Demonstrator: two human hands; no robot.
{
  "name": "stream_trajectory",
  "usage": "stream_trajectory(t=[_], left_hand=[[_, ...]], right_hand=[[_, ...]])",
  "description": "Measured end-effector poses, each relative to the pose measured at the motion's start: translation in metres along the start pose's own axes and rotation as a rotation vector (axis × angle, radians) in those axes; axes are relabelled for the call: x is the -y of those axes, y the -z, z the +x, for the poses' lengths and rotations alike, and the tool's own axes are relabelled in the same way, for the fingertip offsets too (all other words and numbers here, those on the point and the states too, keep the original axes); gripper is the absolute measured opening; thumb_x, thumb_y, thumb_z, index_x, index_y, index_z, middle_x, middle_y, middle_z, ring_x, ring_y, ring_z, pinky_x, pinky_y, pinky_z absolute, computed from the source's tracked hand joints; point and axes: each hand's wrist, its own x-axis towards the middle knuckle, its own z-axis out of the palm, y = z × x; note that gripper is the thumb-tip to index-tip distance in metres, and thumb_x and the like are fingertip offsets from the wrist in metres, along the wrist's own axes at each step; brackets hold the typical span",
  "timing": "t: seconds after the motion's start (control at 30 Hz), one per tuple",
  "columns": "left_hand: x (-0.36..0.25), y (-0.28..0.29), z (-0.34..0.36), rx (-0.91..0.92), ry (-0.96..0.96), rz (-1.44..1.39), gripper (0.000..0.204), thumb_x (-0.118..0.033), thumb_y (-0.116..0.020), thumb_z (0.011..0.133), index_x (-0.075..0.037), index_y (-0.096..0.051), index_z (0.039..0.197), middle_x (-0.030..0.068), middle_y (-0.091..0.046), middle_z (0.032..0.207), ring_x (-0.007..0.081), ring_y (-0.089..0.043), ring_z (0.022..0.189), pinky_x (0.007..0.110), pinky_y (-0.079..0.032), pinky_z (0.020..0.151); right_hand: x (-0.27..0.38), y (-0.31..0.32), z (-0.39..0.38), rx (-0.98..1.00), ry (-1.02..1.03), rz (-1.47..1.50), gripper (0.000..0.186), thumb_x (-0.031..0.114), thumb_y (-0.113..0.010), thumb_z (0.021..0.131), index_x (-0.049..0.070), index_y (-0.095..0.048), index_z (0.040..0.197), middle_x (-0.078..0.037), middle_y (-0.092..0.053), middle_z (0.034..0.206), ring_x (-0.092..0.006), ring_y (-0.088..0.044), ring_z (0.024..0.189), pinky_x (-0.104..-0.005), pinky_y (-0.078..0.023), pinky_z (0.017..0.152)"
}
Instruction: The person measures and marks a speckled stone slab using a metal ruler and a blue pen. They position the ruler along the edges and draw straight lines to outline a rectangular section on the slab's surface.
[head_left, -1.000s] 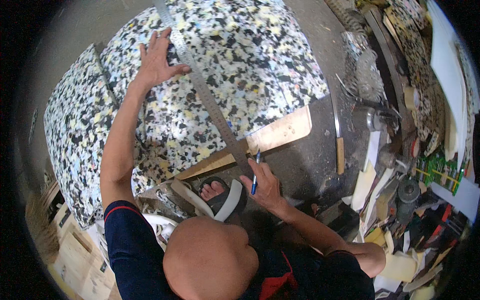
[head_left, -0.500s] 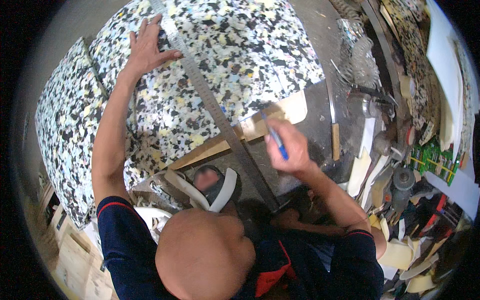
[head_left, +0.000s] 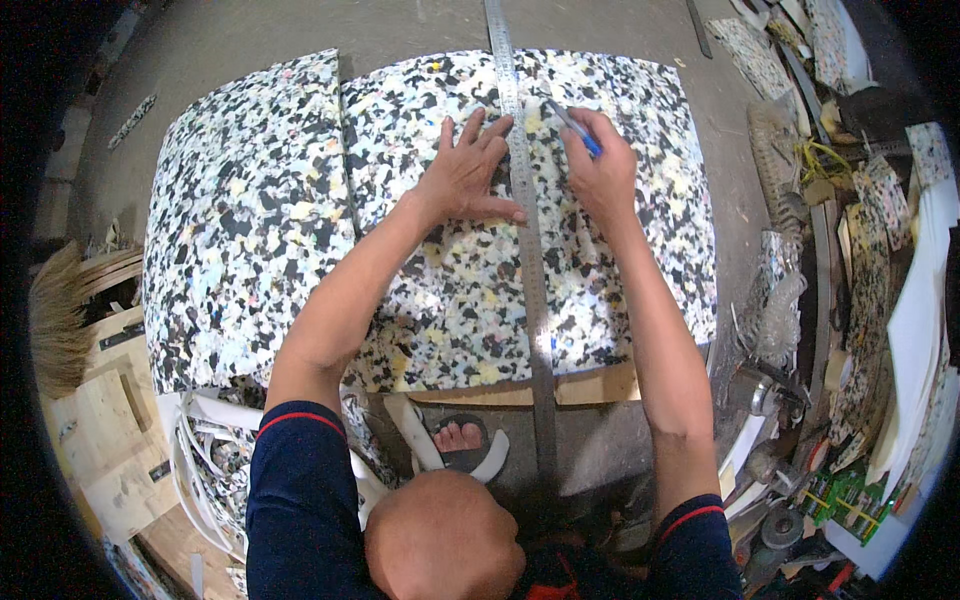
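Observation:
A large speckled foam sheet (head_left: 620,260) in black, white and yellow lies flat on the floor. Across it runs a long metal ruler (head_left: 531,260), from the far edge to beyond the near edge. My left hand (head_left: 468,168) is spread flat on the foam just left of the ruler, its fingertips and thumb at the ruler's side. In my right hand (head_left: 605,160) is a blue pen (head_left: 583,139), gripped between the fingers. The pen's tip points down at the foam to the right of the ruler, near the far end; whether it touches cannot be seen.
Another speckled foam piece (head_left: 250,220) lies along the left. A light wooden board (head_left: 597,386) shows under the near edge. At the left are a straw broom (head_left: 60,320) and wooden panels (head_left: 105,410). Foam offcuts, a coiled clear hose (head_left: 775,330) and a circuit board (head_left: 850,505) clutter the right.
My right hand has moved with the pen from the foam's near edge to its far part. The view has shifted and turned; my left hand stays spread beside the ruler.

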Motion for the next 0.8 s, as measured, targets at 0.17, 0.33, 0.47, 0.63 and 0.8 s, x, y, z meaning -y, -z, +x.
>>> stream_trajectory(t=[0.17,0.33,0.47,0.63,0.8], left_hand=[[-0.002,-0.003,0.001,-0.06,-0.026,-0.075,0.109,-0.086,-0.063,0.063,0.003,-0.05,0.124,0.0163,-0.028,0.159,0.0478,-0.014,0.148,0.072,-0.011,0.113],[-0.001,-0.003,0.002,-0.047,-0.021,-0.087,0.106,-0.086,-0.063,0.064,0.003,-0.051,0.121,0.0173,-0.028,0.159,0.0484,-0.014,0.148,0.073,-0.01,0.113],[-0.001,0.0,0.001,-0.051,-0.026,-0.116,0.105,-0.085,-0.063,0.064,0.004,-0.051,0.12,0.0186,-0.029,0.158,0.0489,-0.015,0.147,0.074,-0.01,0.112],[0.0,0.001,0.001,-0.05,-0.034,-0.115,0.104,-0.085,-0.063,0.065,0.003,-0.051,0.119,0.0188,-0.031,0.156,0.0494,-0.018,0.146,0.074,-0.013,0.11],[0.001,-0.002,0.0,-0.082,-0.043,-0.083,0.104,-0.085,-0.063,0.064,0.003,-0.052,0.118,0.0182,-0.03,0.157,0.0493,-0.018,0.146,0.074,-0.015,0.109]], right_hand=[[-0.023,-0.047,0.05,0.043,-0.034,-0.044,0.032,0.022,-0.06,0.091,0.003,-0.066,0.117,-0.025,-0.07,0.099,-0.0408,-0.069,0.092,-0.0424,-0.054,0.083],[-0.043,-0.068,0.078,0.013,-0.029,-0.082,0.034,0.023,-0.06,0.092,0.005,-0.066,0.12,-0.026,-0.07,0.101,-0.0409,-0.069,0.093,-0.0434,-0.054,0.085],[-0.055,-0.077,0.09,0.026,-0.016,-0.081,0.034,0.023,-0.06,0.093,0.006,-0.066,0.122,-0.025,-0.071,0.101,-0.0398,-0.07,0.093,-0.0436,-0.054,0.086],[-0.06,-0.083,0.102,0.076,0.031,-0.114,0.032,0.019,-0.06,0.092,0.006,-0.067,0.121,-0.024,-0.07,0.105,-0.0395,-0.069,0.097,-0.0425,-0.054,0.088],[-0.058,-0.081,0.109,0.149,0.061,-0.123,0.033,0.021,-0.06,0.092,0.006,-0.067,0.12,-0.025,-0.069,0.108,-0.041,-0.067,0.102,-0.0438,-0.052,0.092]])
